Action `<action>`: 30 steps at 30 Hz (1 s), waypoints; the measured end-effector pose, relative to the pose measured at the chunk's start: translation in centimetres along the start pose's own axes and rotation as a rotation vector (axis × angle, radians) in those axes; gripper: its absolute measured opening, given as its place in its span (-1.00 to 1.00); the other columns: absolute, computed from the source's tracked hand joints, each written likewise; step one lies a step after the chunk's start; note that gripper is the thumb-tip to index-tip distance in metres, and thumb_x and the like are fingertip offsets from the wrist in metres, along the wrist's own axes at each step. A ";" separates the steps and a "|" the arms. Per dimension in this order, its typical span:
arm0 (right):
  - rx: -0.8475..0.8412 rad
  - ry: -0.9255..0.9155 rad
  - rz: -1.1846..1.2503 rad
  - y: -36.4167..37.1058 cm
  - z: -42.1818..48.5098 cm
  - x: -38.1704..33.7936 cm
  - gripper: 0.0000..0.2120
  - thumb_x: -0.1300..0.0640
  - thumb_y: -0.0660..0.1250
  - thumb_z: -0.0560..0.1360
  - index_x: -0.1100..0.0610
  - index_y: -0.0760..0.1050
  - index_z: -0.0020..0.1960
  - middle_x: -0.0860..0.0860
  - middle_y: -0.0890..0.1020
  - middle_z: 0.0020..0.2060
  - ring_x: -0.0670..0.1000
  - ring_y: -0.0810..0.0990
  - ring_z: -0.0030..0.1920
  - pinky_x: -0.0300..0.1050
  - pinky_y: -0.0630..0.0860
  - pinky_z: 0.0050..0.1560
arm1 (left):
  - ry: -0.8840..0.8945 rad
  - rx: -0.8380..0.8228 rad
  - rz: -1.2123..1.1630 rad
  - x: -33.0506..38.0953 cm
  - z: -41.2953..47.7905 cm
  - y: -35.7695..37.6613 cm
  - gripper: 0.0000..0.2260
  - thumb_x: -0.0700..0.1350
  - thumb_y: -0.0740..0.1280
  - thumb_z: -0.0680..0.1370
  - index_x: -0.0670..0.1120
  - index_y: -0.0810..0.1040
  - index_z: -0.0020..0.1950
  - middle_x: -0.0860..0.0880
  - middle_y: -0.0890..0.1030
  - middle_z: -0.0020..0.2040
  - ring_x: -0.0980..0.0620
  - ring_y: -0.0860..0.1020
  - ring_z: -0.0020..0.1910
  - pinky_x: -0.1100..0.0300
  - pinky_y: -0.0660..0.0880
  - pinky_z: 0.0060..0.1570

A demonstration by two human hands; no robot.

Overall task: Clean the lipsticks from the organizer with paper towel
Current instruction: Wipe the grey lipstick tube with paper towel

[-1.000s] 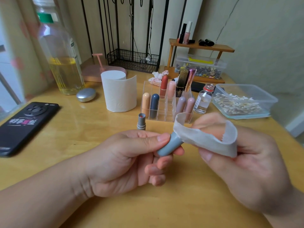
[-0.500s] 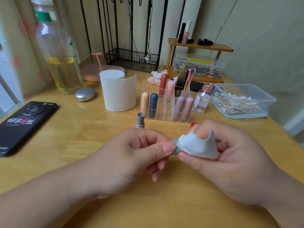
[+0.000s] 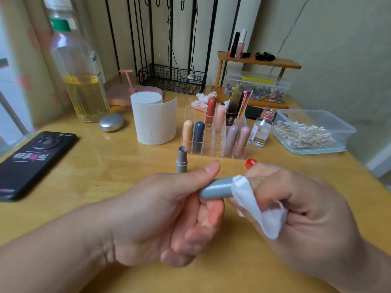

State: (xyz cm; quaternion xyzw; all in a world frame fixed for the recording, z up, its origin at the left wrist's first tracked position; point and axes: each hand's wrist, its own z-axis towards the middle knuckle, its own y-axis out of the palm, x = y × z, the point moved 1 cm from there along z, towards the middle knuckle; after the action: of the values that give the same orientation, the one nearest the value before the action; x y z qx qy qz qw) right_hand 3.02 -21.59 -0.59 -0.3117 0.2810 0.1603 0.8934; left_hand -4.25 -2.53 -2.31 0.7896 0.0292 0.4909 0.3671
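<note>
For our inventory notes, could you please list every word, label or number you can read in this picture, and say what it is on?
Black-and-gold lipstick tube: pale letters running sideways, too blurred to read.
Phone case: stylised white and pink characters, not legible.
Small glass bottle: label print too small.
Large bottle: green label, blurred.
No text can be quoted reliably.

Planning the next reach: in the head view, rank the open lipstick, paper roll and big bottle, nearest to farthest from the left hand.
From the left hand:
1. Open lipstick, just beyond the thumb.
2. Paper roll, mid-table.
3. Big bottle, far left.
</note>
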 end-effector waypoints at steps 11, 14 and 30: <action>0.016 0.514 0.527 0.1 0.2 0.3 -0.85 0.25 0.39 0.49 0.01 0.52 -0.14 0.12 0.59 -0.36 0.11 0.55 -0.32 -0.13 0.51 -0.30 | 0.456 0.561 0.600 -1.2 0.6 1.6 -0.59 0.29 0.26 0.50 -0.04 0.40 -0.27 0.06 0.29 -0.41 0.08 0.23 -0.50 0.24 0.24 -0.51; -0.017 0.617 0.906 0.2 0.9 0.4 -0.88 0.35 0.28 0.49 0.19 0.55 -0.10 0.04 0.62 -0.37 0.03 0.60 -0.27 -0.20 0.53 -0.20 | 0.621 0.713 1.250 -1.2 0.0 1.1 -0.63 0.34 0.09 0.54 0.07 0.44 -0.10 0.13 0.46 -0.34 0.10 0.42 -0.37 0.11 0.35 -0.37; -0.095 0.015 -0.016 -0.4 -0.5 0.6 -0.80 0.36 0.27 0.51 0.08 0.36 -0.06 0.02 0.54 -0.12 0.16 0.57 -0.08 -0.05 0.46 -0.11 | -0.001 -0.012 -0.161 -0.3 0.0 1.0 -0.62 0.19 0.28 0.58 -0.10 0.41 -0.20 -0.02 0.28 -0.47 0.11 0.32 -0.59 0.36 0.14 -0.65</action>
State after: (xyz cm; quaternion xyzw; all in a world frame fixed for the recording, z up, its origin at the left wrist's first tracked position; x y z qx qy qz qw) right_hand 3.48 -22.12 -1.14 -0.3571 0.2772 0.1637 0.8768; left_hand -4.71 -3.40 -1.88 0.7827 0.0893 0.4594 0.4103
